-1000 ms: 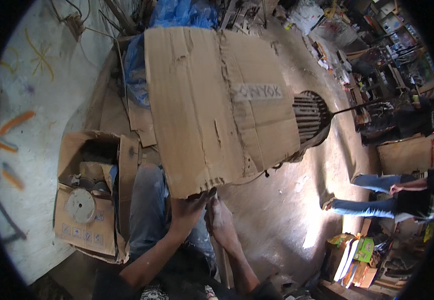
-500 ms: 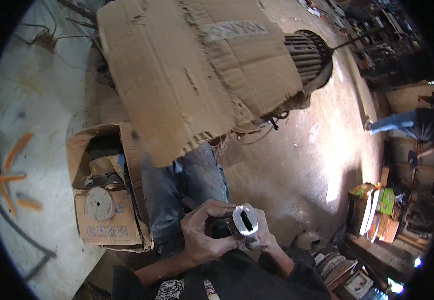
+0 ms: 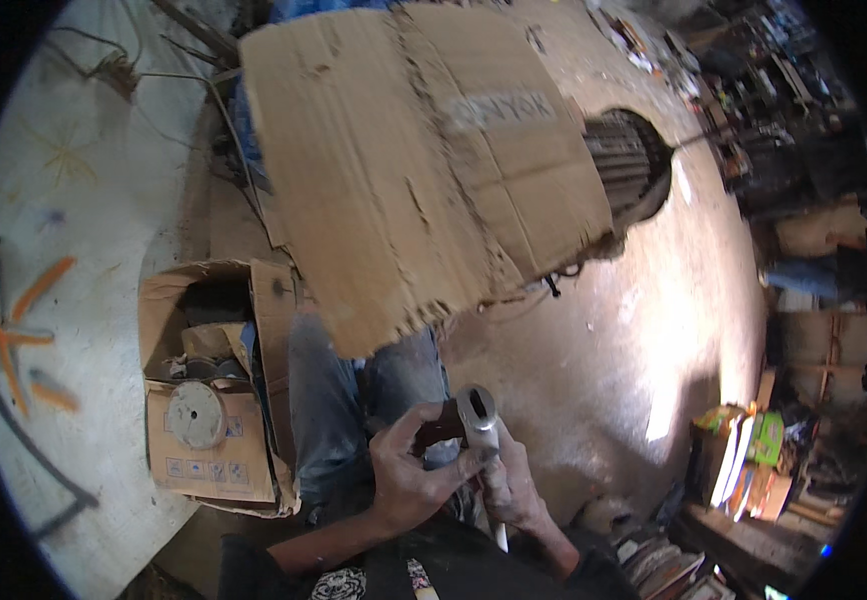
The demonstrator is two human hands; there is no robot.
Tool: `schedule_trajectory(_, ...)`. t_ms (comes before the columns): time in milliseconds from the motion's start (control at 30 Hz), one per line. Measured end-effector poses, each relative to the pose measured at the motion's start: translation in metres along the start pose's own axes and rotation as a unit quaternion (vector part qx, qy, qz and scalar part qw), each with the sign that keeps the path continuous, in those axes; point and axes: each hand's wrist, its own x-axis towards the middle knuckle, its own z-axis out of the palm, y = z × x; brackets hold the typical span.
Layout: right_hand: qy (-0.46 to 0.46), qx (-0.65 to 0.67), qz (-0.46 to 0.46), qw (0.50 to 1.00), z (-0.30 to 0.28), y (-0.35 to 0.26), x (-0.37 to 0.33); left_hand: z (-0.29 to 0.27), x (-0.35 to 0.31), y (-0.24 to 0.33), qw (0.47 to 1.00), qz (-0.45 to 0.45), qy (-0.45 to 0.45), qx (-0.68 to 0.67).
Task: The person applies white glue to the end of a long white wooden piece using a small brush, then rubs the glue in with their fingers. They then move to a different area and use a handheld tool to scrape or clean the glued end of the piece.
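Observation:
A silvery metal piece [image 3: 478, 420] with an oval end and a dark slot in it stands between my two hands, its slotted end up toward me. My right hand [image 3: 516, 488] is wrapped round its shaft from the right. My left hand [image 3: 412, 472] is closed against it from the left, thumb and fingertips curled onto its side. A narrow pale strip shows below the right hand, by my dark clothing; whether it belongs to the same piece I cannot tell.
A large cardboard sheet [image 3: 394, 190] lies over a machine with a ribbed motor housing [image 3: 626, 160] ahead. To the left, an open carton [image 3: 272, 340] holds dark items, with a round grey disc [image 3: 197, 415] at its front. Bright packages [image 3: 744, 455] sit at right.
The metal piece has tilted, so more of its side shows below the oval end, which has risen slightly. Both hands have turned with it. The view has shifted a little.

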Motion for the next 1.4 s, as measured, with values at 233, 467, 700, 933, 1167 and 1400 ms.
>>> schedule_trajectory(233,0.072,0.017,0.069,0.995,0.023,0.006,0.058,-0.004,0.058,-0.031,0.995,-0.001,0.096,-0.011)
schedule_trajectory(467,0.087,0.007,0.072,0.994,0.027,0.003,0.068,-0.009,0.072,-0.033,0.995,0.011,0.102,-0.001)
schedule_trajectory(700,0.113,0.021,0.076,0.990,0.032,0.009,0.074,-0.014,0.078,-0.038,0.995,0.011,0.096,0.000)
schedule_trajectory(933,0.111,0.006,0.127,0.986,0.031,0.019,0.083,-0.023,0.088,-0.059,0.995,0.015,0.094,0.025)
schedule_trajectory(1167,0.115,-0.050,0.034,0.992,0.031,0.020,0.080,-0.027,0.085,-0.066,0.994,0.058,0.092,0.028)
schedule_trajectory(1400,0.079,-0.085,0.106,0.988,0.031,0.039,0.091,-0.034,0.095,-0.066,0.992,-0.087,0.093,-0.002)
